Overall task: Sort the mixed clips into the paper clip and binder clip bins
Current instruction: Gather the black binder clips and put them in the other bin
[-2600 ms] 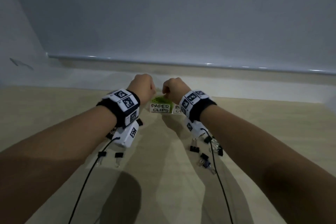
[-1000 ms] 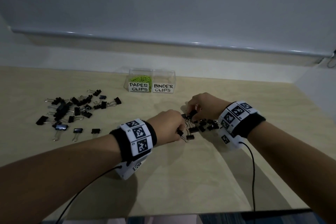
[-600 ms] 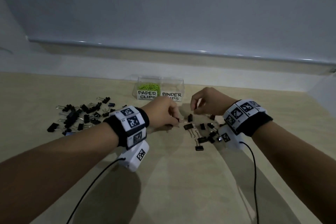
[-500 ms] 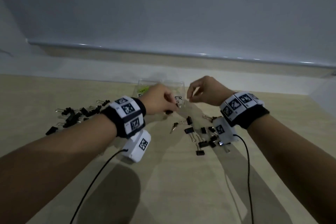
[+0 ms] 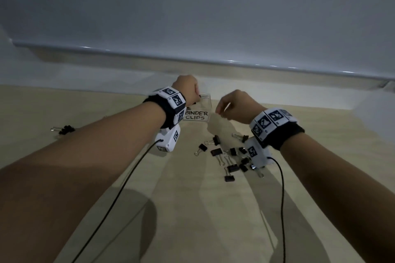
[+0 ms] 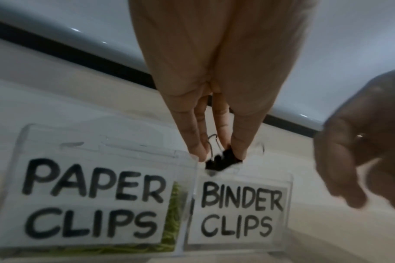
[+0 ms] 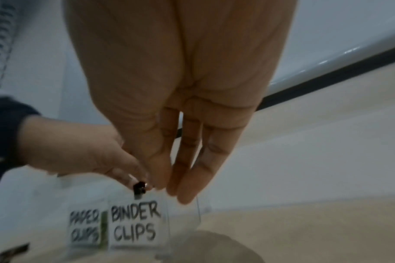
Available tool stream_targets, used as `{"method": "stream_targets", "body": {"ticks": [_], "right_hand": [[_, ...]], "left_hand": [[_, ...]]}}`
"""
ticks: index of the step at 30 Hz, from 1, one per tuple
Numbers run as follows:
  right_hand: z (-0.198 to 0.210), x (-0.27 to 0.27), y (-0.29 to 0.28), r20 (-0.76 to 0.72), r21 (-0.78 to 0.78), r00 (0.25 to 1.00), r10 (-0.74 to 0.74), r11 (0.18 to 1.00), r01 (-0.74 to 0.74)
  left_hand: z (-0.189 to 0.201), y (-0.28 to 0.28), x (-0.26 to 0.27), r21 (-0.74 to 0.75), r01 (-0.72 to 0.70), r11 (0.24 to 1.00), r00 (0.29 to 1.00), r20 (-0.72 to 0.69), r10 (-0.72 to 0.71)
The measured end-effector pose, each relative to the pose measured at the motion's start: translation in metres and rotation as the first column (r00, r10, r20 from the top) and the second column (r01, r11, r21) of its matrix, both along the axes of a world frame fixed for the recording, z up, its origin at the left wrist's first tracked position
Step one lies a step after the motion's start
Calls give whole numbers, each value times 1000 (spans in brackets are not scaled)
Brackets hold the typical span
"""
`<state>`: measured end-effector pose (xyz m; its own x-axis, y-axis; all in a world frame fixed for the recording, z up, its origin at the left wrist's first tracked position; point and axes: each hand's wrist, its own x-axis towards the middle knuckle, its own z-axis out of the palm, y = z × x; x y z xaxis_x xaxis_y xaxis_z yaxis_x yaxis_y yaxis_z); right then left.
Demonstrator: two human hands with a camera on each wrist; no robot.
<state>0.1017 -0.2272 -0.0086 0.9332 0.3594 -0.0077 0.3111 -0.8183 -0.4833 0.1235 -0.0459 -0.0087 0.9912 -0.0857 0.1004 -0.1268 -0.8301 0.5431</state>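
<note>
Binder clip, small black one with silver wire handles [image 6: 223,159], is pinched in the fingertips of the left hand [image 5: 188,89], right above the open top of the clear plastic bin labelled "BINDER CLIPS" [image 6: 239,211]. Clip body hangs below the fingertips, handles up between the fingers; from the left wrist view it sits over the bin's near-left corner, close to the wall shared with the neighbour bin. Cannot tell whether it touches the rim.

Clear plastic bin labelled "PAPER CLIPS" [image 6: 93,199] stands touching the left side of the binder bin; green paper clips [image 6: 174,210] are visible inside it. In the head view the left wrist hides this bin.

Right hand [image 5: 235,105] hovers just right of the binder bin, at about rim height, fingers hanging down and bunched together. Right wrist view shows no clear object in them; blurred, so a tiny item can't be ruled out, and I can't tell what the grip is.

Loose black binder clips [image 5: 230,156] lie scattered on the light wooden tabletop [image 5: 192,220] under and beside the right wrist. A second small group of black binder clips [image 5: 66,129] is well apart on the far left of the table.

Both wrists carry black bands with white marker tags and cabled camera boxes.
</note>
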Motion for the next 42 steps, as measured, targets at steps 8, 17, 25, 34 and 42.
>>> {"method": "stream_targets", "body": {"ticks": [8,17,25,34,42], "right_hand": [[-23,-37,11,-80,-240,964,255,933,-267],[-11,-49,-30,-47,-151,986,161,975,-166],[-37,-48,-23,-21,-273,977,213,939,-211],[-32,-39,-27,36,-307,986,162,941,-143],[-33,-72,-31,-38,-198,971,235,951,-238]], "left_hand": [[-8,-7,-51,98,254,962,966,10,-257],[-41,-20,-85,172,405,898,904,-220,-366],[-40,-34,-99,202,569,797,821,-188,-538],[-45,-30,-95,280,552,786,834,-166,-527],[-34,-5,-77,115,402,908,912,-135,-387]]}}
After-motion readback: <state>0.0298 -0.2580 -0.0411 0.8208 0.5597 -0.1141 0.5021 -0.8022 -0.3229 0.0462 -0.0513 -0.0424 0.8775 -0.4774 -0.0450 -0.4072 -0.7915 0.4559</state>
